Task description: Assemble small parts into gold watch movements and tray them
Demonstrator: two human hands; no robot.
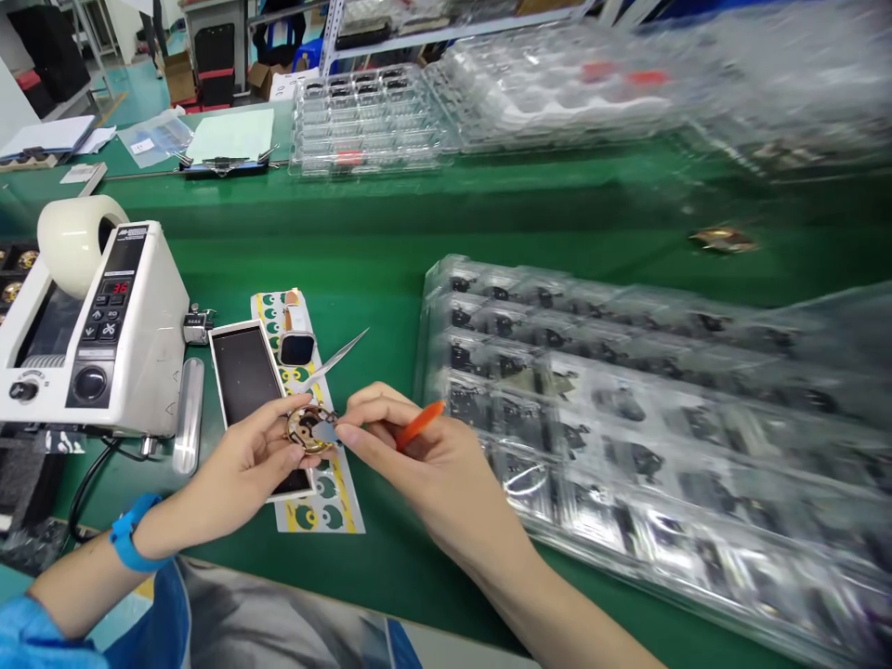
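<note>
My left hand (243, 460) is closed on a small round gold-and-dark part (307, 429), held by its edge between thumb and fingers. My right hand (411, 446) has an orange-handled tool (420, 425) tucked in its fingers, its thumb and fingertips pinched at the right edge of the round part. Beneath the hands lie a white-framed black tray (243, 372) and a sticker sheet (327, 511) with yellow and green shapes. Pointed metal tweezers (338, 358) lie across the sheet, beside a small dark-faced square piece (296, 349).
A white tape dispenser (132, 344) stands at the left. Large clear plastic trays (557, 520) with dark parts cover the right side. More clear trays (369, 121) and a clipboard (229, 139) sit on the raised back ledge. A small gold part (723, 240) lies at the upper right.
</note>
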